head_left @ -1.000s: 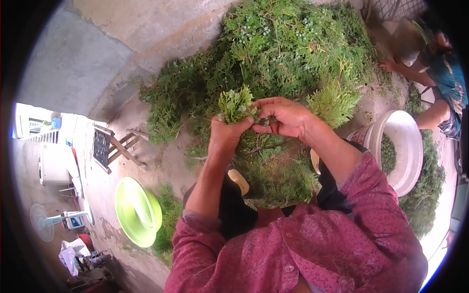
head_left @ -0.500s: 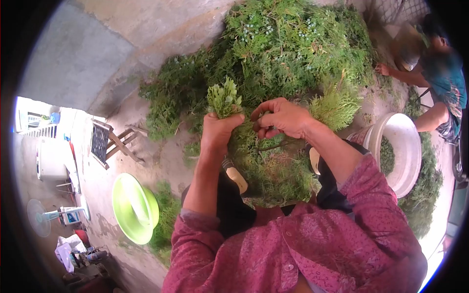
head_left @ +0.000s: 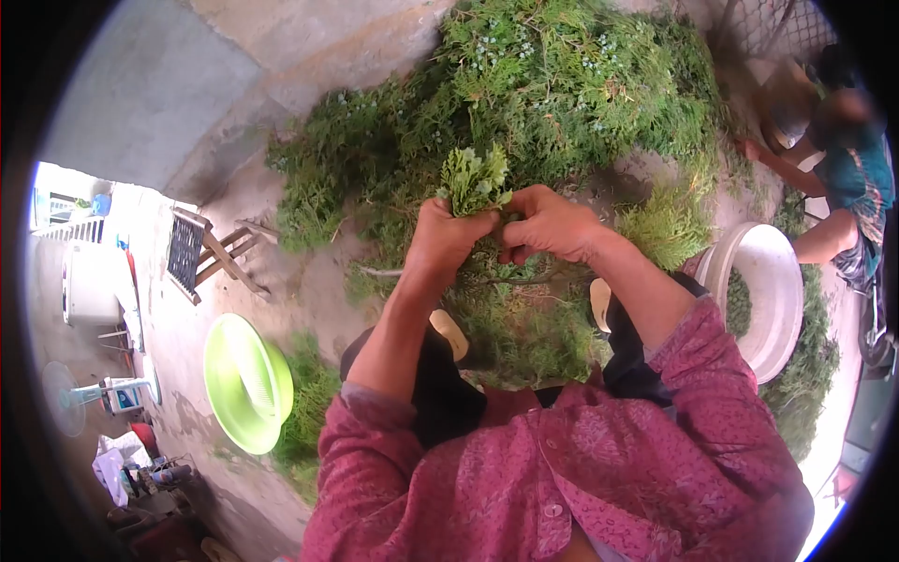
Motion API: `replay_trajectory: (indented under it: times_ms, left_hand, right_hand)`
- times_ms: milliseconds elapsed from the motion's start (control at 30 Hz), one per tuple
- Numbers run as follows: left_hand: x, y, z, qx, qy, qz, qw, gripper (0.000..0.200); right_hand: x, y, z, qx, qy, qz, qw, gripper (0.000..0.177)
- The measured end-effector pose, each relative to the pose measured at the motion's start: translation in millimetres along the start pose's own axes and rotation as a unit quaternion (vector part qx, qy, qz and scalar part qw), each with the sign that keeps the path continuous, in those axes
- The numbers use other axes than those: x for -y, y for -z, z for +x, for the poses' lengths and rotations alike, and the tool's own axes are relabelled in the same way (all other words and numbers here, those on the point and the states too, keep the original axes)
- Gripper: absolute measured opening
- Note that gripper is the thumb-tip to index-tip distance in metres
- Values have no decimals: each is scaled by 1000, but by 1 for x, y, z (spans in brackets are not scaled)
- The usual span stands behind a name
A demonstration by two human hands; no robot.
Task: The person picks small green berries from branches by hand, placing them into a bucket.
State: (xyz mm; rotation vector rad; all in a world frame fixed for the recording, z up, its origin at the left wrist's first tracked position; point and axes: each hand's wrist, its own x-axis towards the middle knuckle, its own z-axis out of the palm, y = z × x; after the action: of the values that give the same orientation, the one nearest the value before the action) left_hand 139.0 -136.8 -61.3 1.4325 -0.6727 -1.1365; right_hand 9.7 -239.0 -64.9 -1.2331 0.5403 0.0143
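Note:
A small bunch of flat, scaly evergreen sprigs (head_left: 476,176) pokes up out of my left hand (head_left: 444,234), whose fingers are wrapped around its lower end. Right beside it, my right hand (head_left: 552,225) has its thumb and fingers drawn together close to the bunch. Whatever sits between those right fingertips is hidden. Beyond both hands rises a big heap of cut evergreen branches (head_left: 571,94) dotted with pale bluish cones. Below the hands, more greenery (head_left: 524,328) lies between my feet, and a thin bare stem (head_left: 524,279) shows just under my right hand.
A lime-green basin (head_left: 225,393) stands at left, near a folding stool (head_left: 220,258). On the right is a white bucket (head_left: 782,300) with some greenery inside. Another person (head_left: 852,178) sits at far right, reaching toward the heap. A fan (head_left: 66,398) stands at far left.
My left hand has moved right with the sprig bunch, up against my right hand. The right fingers have come closer together beside the bunch. The view has shifted slightly.

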Motion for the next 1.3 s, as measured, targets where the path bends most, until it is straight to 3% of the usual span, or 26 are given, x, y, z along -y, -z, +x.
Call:
replay_trajectory:
  times_ms: [200,433,633,700,733,800,833,900,933,1000,1100,1167,1200,1233,1300]
  left_hand:
    - [1,10,1,-1,-30,-64,998,15]
    - [-4,18,-3,1,-40,-72,997,16]
    - [-10,27,-5,-20,-63,-57,996,16]
    - [-12,30,-5,-27,-74,-55,995,16]
    - [-12,31,-4,-44,-73,-30,996,17]
    - [-8,32,1,-56,-73,-14,996,18]
    - [-4,34,5,-73,-71,-2,995,20]
    - [-3,32,7,-79,-66,5,995,22]
    - [-5,30,5,-68,-72,-30,995,24]
    - [-20,23,-7,-27,-68,-80,994,33]
    - [-21,23,-9,20,-45,-91,995,35]
    - [-21,19,-9,35,-45,-113,992,37]
    - [-22,17,-9,57,-52,-130,989,40]
    - [-25,15,-9,77,-62,-146,984,42]
    - [-28,12,-11,90,-24,-161,982,50]
  right_hand:
    - [4,0,-5,-11,12,7,1000,34]
    - [8,-6,-7,-2,10,-19,1000,27]
    - [1,-10,-2,-47,-8,-37,998,24]
    - [2,-12,-8,-17,-17,87,996,23]
    - [4,-15,-13,-20,-18,80,996,23]
    - [10,-22,-32,43,21,216,975,24]
    - [16,-24,-47,36,20,212,976,24]
    - [24,-19,-89,70,134,198,969,24]
    - [19,-9,-110,-28,197,184,962,24]
    - [19,16,-158,-252,267,137,920,24]
    - [11,61,-226,-562,269,18,782,23]
    - [-35,138,-275,-645,242,-78,721,29]
    - [-54,155,-289,-683,40,-299,665,35]
    - [-72,165,-300,-660,-164,-490,546,41]
    - [-119,178,-316,-528,-170,-656,512,51]
